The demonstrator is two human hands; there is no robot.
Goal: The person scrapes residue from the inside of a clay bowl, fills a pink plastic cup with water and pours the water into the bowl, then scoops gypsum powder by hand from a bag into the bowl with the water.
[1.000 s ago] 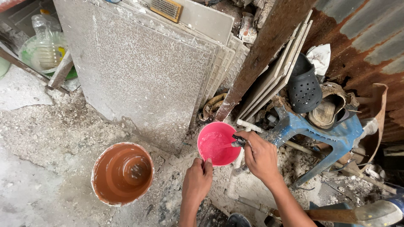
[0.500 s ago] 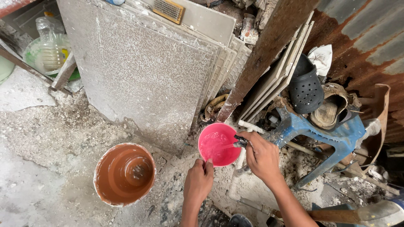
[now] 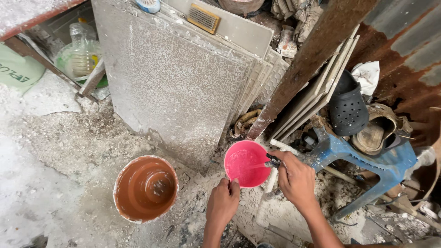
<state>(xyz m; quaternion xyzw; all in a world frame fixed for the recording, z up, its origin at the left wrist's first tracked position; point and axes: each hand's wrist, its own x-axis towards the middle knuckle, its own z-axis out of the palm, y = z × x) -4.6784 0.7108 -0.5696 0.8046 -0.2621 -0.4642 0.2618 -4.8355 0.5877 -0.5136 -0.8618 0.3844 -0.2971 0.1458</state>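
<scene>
Head view looks down on two bare hands at work over one small pink bowl [image 3: 245,161] that sits low on the rubble-strewn floor [image 3: 69,151]. One left hand [image 3: 223,200] pinches the near rim of the bowl with its fingertips. One right hand [image 3: 296,180] is closed around a small dark tool [image 3: 273,160] whose thin end reaches into the bowl; what kind of tool it is I cannot tell for certain, since most of it is hidden by the fingers.

Left of the bowl, well apart from both hands, stands one round brown bucket [image 3: 146,187] with a pale crusted rim. Behind the bowl, several large grey tiles [image 3: 179,82] lean in a stack against the back, and one rusty slanted beam [image 3: 303,73] crosses in front of a second stack of thinner slabs. To the right stands one blue plastic stool [image 3: 367,160], carrying one black perforated clog [image 3: 347,110] and one worn brown shoe [image 3: 374,135]. At upper left, one clear plastic jug [image 3: 82,53] sits under a shelf edge.

Grey dust, mortar crumbs and broken chips cover the floor. Rusted corrugated sheet [image 3: 404,55] closes the right side.
</scene>
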